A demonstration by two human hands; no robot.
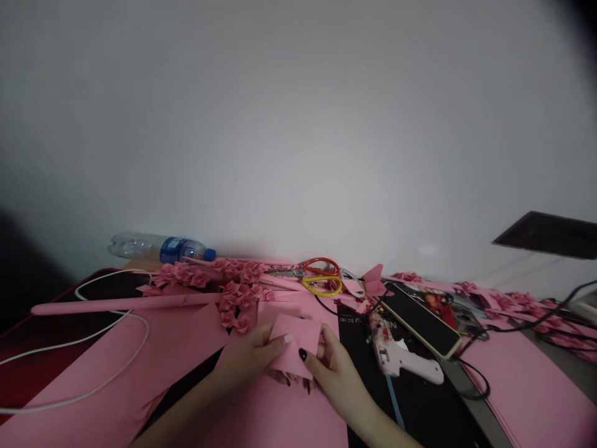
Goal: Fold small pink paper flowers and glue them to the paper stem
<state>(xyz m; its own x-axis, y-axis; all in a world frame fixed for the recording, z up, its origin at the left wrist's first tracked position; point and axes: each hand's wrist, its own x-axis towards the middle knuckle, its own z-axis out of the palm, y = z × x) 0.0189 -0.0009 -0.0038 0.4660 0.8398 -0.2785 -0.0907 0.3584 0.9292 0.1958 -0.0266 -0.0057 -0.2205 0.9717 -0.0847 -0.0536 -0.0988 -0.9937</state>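
Between my two hands is a small square of pink paper (295, 342), held up over larger pink sheets. My left hand (254, 354) grips its left side, thumb on top and fingers underneath. On the right side my right hand (333, 370) pinches it the same way, the dark-nailed thumb pressing on the face. Some fingertips show below the paper's lower edge. Folded pink paper flowers (237, 295) lie just beyond my hands. Behind them rest scissors (321, 277) with one red and one yellow handle loop.
To the right lie a pink glue gun (405, 361), a phone (422, 320) and a stack of pink sheets (532, 373). A plastic bottle (163, 247) lies by the wall. At left are a rolled pink paper tube (125, 303) and a white cable (144, 339).
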